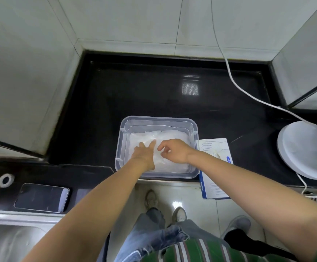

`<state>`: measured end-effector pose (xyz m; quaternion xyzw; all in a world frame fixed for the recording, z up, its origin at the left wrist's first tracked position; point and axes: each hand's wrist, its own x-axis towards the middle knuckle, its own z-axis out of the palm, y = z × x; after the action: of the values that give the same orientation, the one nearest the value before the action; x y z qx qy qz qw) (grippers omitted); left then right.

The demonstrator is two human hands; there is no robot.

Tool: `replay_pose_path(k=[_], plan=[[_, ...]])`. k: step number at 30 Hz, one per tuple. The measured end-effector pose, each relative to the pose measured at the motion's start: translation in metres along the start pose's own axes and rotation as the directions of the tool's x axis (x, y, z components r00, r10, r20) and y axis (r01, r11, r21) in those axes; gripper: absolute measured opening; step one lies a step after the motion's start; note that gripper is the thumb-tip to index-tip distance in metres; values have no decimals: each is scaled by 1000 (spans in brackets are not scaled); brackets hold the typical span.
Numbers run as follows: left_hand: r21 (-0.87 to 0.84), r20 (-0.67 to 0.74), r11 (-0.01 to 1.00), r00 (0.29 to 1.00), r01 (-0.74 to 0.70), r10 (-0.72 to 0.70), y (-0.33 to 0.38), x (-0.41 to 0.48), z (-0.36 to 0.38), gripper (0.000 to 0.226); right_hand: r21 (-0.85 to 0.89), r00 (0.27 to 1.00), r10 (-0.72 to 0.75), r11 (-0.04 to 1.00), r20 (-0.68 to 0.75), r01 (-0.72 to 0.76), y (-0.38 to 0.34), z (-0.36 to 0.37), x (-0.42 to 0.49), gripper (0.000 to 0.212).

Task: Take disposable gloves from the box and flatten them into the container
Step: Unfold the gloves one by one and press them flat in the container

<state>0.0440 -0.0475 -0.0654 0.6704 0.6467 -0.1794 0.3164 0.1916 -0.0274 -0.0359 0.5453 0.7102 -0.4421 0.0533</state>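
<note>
A clear plastic container stands on the black counter near its front edge. Thin translucent disposable gloves lie spread inside it. My left hand lies flat on the gloves, fingers stretched forward and apart. My right hand hovers just to its right inside the container, fingers curled and pinching a glove. The white and blue glove box lies right of the container, partly under my right forearm, and juts over the counter's edge.
A white fan with its cable stands at the right. A phone and a tape roll lie on the counter at the left, beside a steel sink. Tiled walls enclose the counter behind and at both sides.
</note>
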Motion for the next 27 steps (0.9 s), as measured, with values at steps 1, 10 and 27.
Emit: replay_pose_path(k=[1, 10, 27], plan=[[7, 8, 1000, 1000, 4, -4, 0, 0, 1, 100, 21, 1000, 18, 1000, 0, -18, 1, 0, 0, 34], [10, 53, 1000, 999, 5, -6, -8, 11, 4, 109, -255, 994, -107, 962, -24, 98, -9, 8, 6, 24], [28, 50, 999, 998, 22, -24, -14, 20, 11, 112, -154, 943, 327, 930, -66, -333, -2, 12, 18, 72]])
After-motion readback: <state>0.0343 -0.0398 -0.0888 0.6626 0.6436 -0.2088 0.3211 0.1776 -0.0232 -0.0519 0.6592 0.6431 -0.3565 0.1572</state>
